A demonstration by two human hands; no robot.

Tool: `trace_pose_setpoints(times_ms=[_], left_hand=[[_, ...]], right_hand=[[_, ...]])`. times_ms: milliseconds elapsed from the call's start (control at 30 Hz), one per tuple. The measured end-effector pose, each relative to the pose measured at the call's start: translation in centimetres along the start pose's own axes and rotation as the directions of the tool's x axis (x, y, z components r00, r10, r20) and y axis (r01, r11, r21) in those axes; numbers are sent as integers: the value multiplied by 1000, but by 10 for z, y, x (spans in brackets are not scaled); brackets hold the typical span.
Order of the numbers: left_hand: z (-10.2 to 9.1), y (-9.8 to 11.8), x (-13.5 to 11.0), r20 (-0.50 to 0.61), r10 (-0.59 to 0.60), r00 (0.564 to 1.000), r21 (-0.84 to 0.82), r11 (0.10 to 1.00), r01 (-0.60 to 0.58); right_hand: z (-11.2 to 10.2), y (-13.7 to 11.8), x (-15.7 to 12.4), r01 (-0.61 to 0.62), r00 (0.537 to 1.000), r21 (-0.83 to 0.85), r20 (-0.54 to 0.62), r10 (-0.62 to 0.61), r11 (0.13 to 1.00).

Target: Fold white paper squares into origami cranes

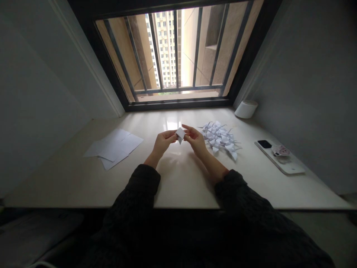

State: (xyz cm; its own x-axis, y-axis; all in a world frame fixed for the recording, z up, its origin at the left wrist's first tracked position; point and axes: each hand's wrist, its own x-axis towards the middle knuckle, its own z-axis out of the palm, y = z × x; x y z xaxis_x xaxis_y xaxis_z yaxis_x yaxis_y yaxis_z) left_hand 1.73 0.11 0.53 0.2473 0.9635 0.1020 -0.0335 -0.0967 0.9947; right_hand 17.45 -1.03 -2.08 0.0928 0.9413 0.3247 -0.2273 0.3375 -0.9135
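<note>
Between my two hands is a small piece of folded white paper (pixel 180 133), diamond-shaped on top with a point hanging below. My left hand (pixel 164 141) pinches its left edge between thumb and fingers. On the other side my right hand (pixel 195 138) grips the right edge, its index finger stretched out past the paper. Just right of that hand lies a pile of white folded-paper cranes (pixel 220 137) with thin pointed tips. Several flat white paper sheets (pixel 117 145) overlap on the left of the sill.
A pale, glossy windowsill (pixel 178 186) serves as the work surface. At the right lies a white phone (pixel 291 168) with a round grip on its back. A white cylindrical object (pixel 246 109) leans in the back right corner. Behind stands a barred window (pixel 178 56); walls close both sides.
</note>
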Motion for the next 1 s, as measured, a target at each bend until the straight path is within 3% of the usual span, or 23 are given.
trace_pose_setpoints(times_ms=[167, 533, 1000], left_hand=[[0, -1, 0, 7, 10, 1000, 14, 1000, -11], [3, 6, -2, 25, -26, 999, -135, 990, 29], [2, 8, -3, 91, 12, 996, -86, 996, -4]], right_hand=[[2, -5, -3, 49, 998, -51, 39, -47, 997], [-1, -3, -4, 162, 983, -259, 131, -132, 952], [0, -11, -8, 347, 931, -435, 263, -251, 831]])
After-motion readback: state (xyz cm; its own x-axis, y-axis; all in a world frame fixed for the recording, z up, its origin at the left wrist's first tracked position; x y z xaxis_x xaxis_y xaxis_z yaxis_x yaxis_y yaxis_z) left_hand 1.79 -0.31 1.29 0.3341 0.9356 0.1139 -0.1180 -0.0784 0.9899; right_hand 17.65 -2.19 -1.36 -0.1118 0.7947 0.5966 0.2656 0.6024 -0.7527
